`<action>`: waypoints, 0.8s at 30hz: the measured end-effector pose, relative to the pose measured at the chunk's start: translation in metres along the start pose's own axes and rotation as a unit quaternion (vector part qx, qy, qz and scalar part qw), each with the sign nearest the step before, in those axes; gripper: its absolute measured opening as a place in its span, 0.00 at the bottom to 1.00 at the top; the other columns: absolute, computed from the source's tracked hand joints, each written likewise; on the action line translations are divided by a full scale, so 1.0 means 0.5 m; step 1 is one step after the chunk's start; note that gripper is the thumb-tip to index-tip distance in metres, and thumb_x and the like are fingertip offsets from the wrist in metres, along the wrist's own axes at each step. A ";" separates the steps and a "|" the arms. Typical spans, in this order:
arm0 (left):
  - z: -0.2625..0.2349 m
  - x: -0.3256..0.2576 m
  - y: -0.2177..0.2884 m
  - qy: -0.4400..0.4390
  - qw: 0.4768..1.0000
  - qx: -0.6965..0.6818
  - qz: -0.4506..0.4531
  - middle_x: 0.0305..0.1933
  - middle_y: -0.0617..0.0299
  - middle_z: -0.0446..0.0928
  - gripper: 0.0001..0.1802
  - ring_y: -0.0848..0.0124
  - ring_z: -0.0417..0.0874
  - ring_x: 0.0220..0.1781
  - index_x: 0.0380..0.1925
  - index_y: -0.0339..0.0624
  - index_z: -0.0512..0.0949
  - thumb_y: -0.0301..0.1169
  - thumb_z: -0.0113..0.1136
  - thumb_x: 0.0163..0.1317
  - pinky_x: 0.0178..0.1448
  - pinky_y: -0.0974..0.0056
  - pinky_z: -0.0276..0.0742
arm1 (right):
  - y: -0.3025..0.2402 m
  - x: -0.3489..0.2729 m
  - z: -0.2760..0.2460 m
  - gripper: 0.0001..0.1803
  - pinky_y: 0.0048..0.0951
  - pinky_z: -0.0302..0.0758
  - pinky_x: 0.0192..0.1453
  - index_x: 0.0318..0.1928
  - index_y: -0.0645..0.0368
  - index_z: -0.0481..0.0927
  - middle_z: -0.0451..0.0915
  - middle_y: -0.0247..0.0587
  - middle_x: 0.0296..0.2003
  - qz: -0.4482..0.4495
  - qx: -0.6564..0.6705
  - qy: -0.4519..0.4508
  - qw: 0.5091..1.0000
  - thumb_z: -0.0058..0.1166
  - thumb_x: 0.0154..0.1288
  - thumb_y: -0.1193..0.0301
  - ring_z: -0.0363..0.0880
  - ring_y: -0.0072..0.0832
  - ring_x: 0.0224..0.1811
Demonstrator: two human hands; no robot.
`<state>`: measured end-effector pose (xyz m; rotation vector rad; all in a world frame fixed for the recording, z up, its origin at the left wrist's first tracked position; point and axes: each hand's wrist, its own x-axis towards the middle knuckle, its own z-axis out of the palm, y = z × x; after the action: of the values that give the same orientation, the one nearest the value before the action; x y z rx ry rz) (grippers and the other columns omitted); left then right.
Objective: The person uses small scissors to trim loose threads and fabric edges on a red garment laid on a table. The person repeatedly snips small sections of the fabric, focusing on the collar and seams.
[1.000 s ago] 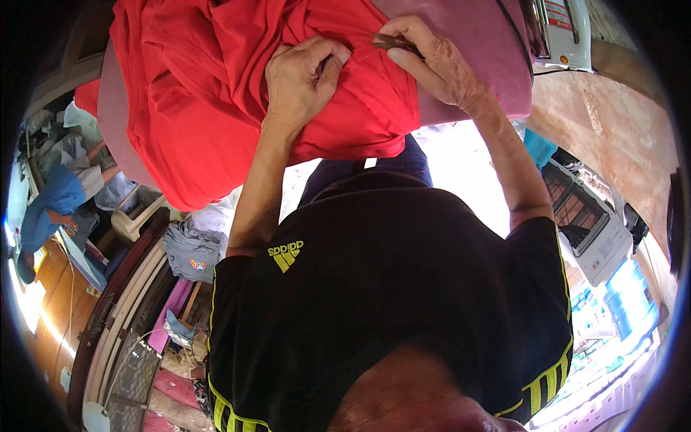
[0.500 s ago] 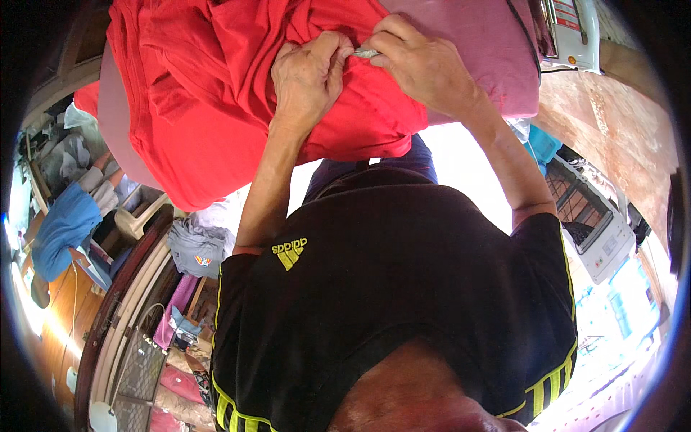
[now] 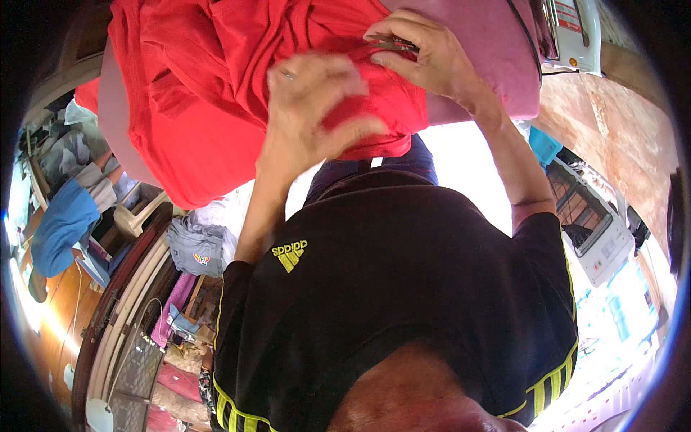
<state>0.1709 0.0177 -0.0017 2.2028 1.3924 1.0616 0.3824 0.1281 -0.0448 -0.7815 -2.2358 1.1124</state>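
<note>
A red knit garment (image 3: 194, 137) lies bunched in folds over the pink-covered board, its near edge hanging toward my lap. My right hand (image 3: 439, 61) is closed around small dark thread snips (image 3: 392, 45), whose pointed blades extend leftward over the red cloth. Above the garment's near middle, my left hand (image 3: 317, 108) is smeared by motion. Its thumb and fingers are spread apart, and nothing shows between them. Whether it touches the cloth I cannot tell.
The pink padded board (image 3: 497, 65) runs along the far side, crossed by a dark cord (image 3: 529, 36). A white appliance (image 3: 579, 32) stands at the far right. A grey folded garment (image 3: 198, 245) lies at left. Farther left is a person in blue clothing (image 3: 65, 227).
My left hand has come away from the pinch beside my right hand, moved nearer to me and spread its fingers. My right hand has shifted slightly right, and the snips' blades now show.
</note>
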 end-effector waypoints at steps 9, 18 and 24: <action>0.058 0.033 -0.083 -0.006 0.985 0.056 -0.161 0.34 0.64 0.85 0.13 0.66 0.81 0.42 0.38 0.49 0.87 0.41 0.74 0.56 0.58 0.56 0.59 | 0.002 0.028 0.006 0.10 0.35 0.78 0.38 0.41 0.59 0.83 0.81 0.42 0.31 -0.008 0.030 0.014 0.999 0.65 0.64 0.68 0.83 0.36 0.34; 0.057 0.024 -0.096 0.022 0.983 -0.018 -0.181 0.26 0.63 0.79 0.12 0.68 0.77 0.33 0.38 0.50 0.89 0.41 0.74 0.57 0.56 0.60 0.61 | -0.005 0.057 0.003 0.10 0.30 0.78 0.42 0.43 0.61 0.81 0.84 0.41 0.35 0.003 0.010 0.021 1.000 0.61 0.69 0.68 0.83 0.29 0.36; 0.048 0.026 -0.089 0.013 0.986 0.009 -0.165 0.32 0.62 0.86 0.12 0.67 0.83 0.37 0.38 0.46 0.88 0.36 0.75 0.56 0.53 0.62 0.69 | -0.019 0.041 -0.048 0.12 0.32 0.76 0.50 0.52 0.61 0.77 0.82 0.38 0.41 0.023 -0.006 -0.069 0.997 0.53 0.76 0.66 0.80 0.26 0.43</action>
<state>0.1638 0.0530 -0.0397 1.8842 1.7097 0.9621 0.3814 0.1503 -0.0205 -0.7858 -2.3511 1.2100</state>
